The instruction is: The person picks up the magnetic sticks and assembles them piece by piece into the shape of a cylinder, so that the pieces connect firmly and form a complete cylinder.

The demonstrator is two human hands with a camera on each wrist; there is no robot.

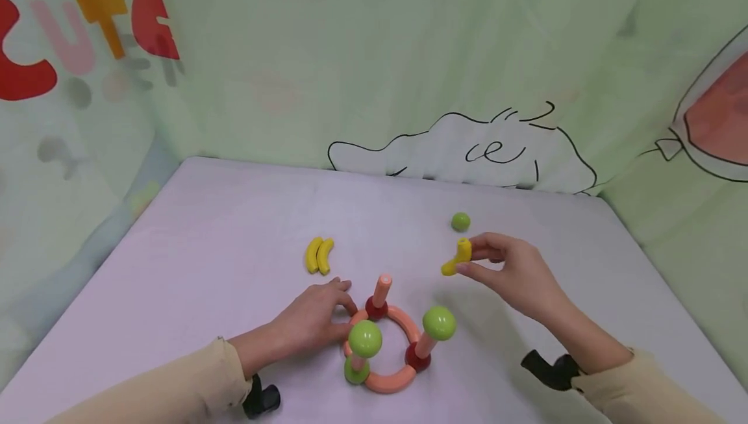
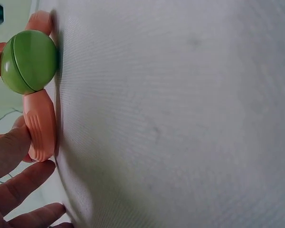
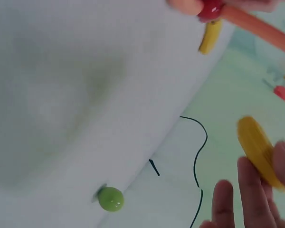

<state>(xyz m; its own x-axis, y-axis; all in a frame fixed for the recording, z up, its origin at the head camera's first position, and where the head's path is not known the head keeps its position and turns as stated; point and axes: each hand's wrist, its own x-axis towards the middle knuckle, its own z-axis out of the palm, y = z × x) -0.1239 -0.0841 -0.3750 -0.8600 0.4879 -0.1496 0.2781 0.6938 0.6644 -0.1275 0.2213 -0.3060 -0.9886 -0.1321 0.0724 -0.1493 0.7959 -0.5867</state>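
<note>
On the pale tabletop [image 1: 234, 216] before a printed green backdrop [image 1: 292, 54], the left hand [image 1: 312, 317] is pinching an orange ring base [image 1: 390, 382], while the right hand [image 1: 519, 273], grip narrowed, is holding a toy banana [image 1: 463, 252] aloft.

A pale lilac table [image 1: 245, 210] has a light green curtain [image 1: 280, 67] behind it. Printed there are red, pink and orange letters [image 1: 153, 26] above the table's left side, a black-outlined white drawing [image 1: 429, 151] along its back edge, and a reddish balloon [image 1: 721, 112] beyond its right edge.
</note>
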